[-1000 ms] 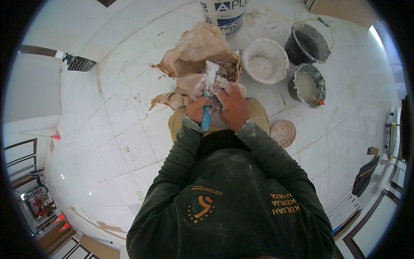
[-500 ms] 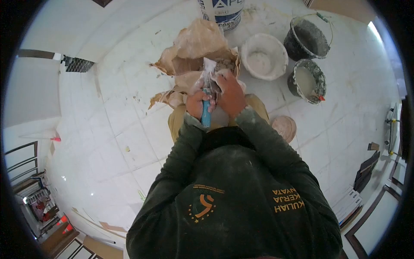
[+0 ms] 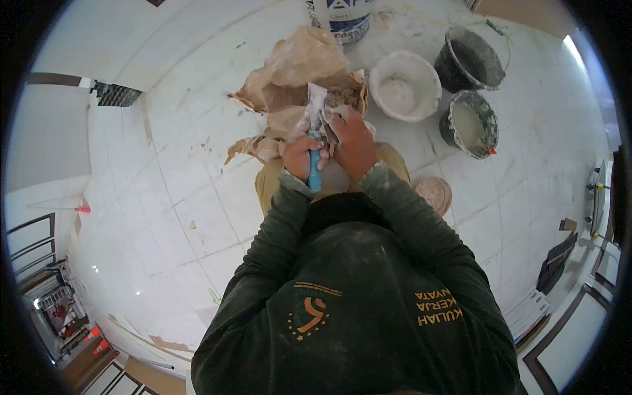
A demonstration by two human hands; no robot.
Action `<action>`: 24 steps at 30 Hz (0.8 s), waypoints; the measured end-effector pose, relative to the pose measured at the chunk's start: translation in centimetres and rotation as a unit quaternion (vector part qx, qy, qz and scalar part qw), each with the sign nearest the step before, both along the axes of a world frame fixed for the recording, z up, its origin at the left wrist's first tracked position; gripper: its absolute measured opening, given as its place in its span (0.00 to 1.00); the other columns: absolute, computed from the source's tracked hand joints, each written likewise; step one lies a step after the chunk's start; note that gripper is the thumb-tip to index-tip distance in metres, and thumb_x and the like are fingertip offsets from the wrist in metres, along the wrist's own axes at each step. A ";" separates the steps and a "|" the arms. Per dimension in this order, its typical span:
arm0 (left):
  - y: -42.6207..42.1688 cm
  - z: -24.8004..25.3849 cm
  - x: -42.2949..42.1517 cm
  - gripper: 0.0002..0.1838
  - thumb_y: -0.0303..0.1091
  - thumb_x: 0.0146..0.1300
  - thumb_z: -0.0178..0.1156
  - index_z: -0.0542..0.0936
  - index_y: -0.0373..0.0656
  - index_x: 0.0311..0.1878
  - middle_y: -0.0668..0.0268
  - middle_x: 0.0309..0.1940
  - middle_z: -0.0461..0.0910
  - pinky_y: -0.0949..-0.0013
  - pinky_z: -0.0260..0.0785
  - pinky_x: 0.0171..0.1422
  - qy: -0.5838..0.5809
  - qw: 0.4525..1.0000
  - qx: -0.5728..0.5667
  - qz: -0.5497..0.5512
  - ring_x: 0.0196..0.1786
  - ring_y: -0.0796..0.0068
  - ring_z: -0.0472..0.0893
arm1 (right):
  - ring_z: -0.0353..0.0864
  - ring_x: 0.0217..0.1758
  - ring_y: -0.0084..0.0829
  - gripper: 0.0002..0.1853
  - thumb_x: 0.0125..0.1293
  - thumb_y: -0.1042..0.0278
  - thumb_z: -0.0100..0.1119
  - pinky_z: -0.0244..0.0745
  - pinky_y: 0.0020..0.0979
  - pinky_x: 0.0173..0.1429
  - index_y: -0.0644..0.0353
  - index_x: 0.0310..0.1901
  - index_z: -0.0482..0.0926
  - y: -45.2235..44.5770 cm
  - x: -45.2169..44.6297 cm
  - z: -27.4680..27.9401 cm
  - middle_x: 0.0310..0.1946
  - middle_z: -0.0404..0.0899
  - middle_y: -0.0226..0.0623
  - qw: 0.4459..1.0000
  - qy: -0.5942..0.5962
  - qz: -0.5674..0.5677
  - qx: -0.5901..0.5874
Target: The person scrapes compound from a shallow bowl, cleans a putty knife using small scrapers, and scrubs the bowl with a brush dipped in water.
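My left hand [image 3: 300,158] is wrapped round the blue handle of a scraper [image 3: 315,176], whose whitish, powder-coated blade points away from me. Close beside it, my right hand [image 3: 356,145] has its fingers closed on a thin greyish flat piece [image 3: 330,126] against the scraper; its kind is hard to make out. Both hands are over my lap, just in front of a torn-open brown paper sack [image 3: 303,56]. Greyish clumpy powder [image 3: 343,96] shows in the sack's mouth.
A white basin [image 3: 405,85] stands right of the sack. Farther right are a dark bucket [image 3: 469,59] and a smaller bucket [image 3: 470,125] with cloudy liquid. A printed pail [image 3: 342,23] stands behind the sack. A round pinkish lid-like disc [image 3: 434,196] lies by my right knee on the tiled floor [image 3: 178,191].
The scraper has tilted slightly, its blade tip shifting a little left and away from me. My right fingers have turned slightly, showing more of the greyish flat piece. The containers stay put.
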State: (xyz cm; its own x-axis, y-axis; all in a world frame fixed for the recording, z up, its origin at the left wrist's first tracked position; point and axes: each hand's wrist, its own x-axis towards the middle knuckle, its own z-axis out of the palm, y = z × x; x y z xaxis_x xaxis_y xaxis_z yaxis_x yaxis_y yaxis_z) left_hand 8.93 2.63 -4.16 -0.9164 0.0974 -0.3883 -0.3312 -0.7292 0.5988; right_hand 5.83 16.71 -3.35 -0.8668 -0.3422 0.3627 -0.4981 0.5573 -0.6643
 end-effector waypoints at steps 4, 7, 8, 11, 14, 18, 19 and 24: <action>0.2 -0.8 -0.3 0.33 0.23 0.50 0.48 0.64 0.41 0.65 0.59 0.25 0.72 0.71 0.64 0.16 0.038 0.997 0.051 -0.037 0.20 0.70 0.72 | 0.70 0.52 0.50 0.23 0.51 0.76 0.56 0.70 0.44 0.53 0.62 0.52 0.72 0.2 -1.3 0.0 0.48 0.68 0.46 0.999 -0.004 -0.019 0.033; -0.5 -0.6 -0.4 0.32 0.24 0.50 0.49 0.64 0.40 0.65 0.59 0.24 0.72 0.71 0.64 0.16 0.042 0.998 0.038 -0.042 0.20 0.70 0.72 | 0.70 0.51 0.51 0.23 0.51 0.77 0.56 0.70 0.45 0.51 0.63 0.52 0.72 -0.2 -0.8 -0.1 0.46 0.68 0.47 1.000 0.002 -0.016 0.005; -0.6 -0.9 -0.2 0.32 0.24 0.50 0.49 0.64 0.39 0.64 0.59 0.23 0.72 0.71 0.63 0.15 0.036 0.998 0.007 -0.049 0.20 0.70 0.72 | 0.70 0.51 0.52 0.23 0.50 0.77 0.56 0.70 0.45 0.51 0.64 0.52 0.72 -0.2 -0.1 -0.2 0.45 0.69 0.47 1.000 -0.007 -0.017 0.000; -0.1 -0.9 0.0 0.31 0.25 0.50 0.49 0.65 0.38 0.63 0.58 0.21 0.72 0.72 0.63 0.15 0.019 0.999 -0.010 -0.037 0.18 0.70 0.71 | 0.70 0.50 0.52 0.23 0.50 0.77 0.56 0.70 0.44 0.51 0.64 0.52 0.72 0.1 -1.5 -0.2 0.47 0.68 0.48 0.999 -0.030 -0.021 0.026; -0.3 -0.3 0.2 0.30 0.25 0.51 0.49 0.66 0.37 0.61 0.58 0.20 0.72 0.72 0.63 0.15 0.019 0.999 -0.008 -0.034 0.17 0.70 0.71 | 0.71 0.50 0.51 0.22 0.50 0.78 0.55 0.70 0.44 0.50 0.64 0.51 0.72 -0.6 -1.2 -1.0 0.46 0.68 0.47 0.999 -0.021 -0.042 0.009; 0.1 -0.1 0.1 0.28 0.23 0.51 0.48 0.67 0.37 0.60 0.59 0.21 0.72 0.72 0.63 0.15 0.010 1.000 -0.006 -0.029 0.17 0.71 0.71 | 0.71 0.50 0.51 0.21 0.52 0.77 0.54 0.69 0.46 0.50 0.64 0.50 0.73 -0.5 -1.4 -1.4 0.46 0.68 0.48 0.998 -0.042 -0.034 0.018; 0.1 -0.1 0.4 0.28 0.23 0.51 0.48 0.67 0.37 0.60 0.59 0.21 0.72 0.72 0.63 0.15 0.007 1.000 -0.008 -0.028 0.17 0.71 0.71 | 0.71 0.49 0.51 0.19 0.51 0.79 0.54 0.69 0.45 0.50 0.64 0.48 0.73 -0.3 -2.3 -1.4 0.45 0.69 0.48 0.998 -0.037 -0.053 0.024; 0.1 0.2 0.2 0.27 0.23 0.52 0.48 0.67 0.36 0.60 0.59 0.21 0.72 0.72 0.62 0.15 0.044 0.997 -0.006 -0.058 0.17 0.71 0.70 | 0.71 0.48 0.51 0.17 0.51 0.80 0.54 0.68 0.45 0.50 0.63 0.46 0.74 -0.4 -1.1 -2.1 0.45 0.70 0.48 0.998 -0.034 -0.040 0.016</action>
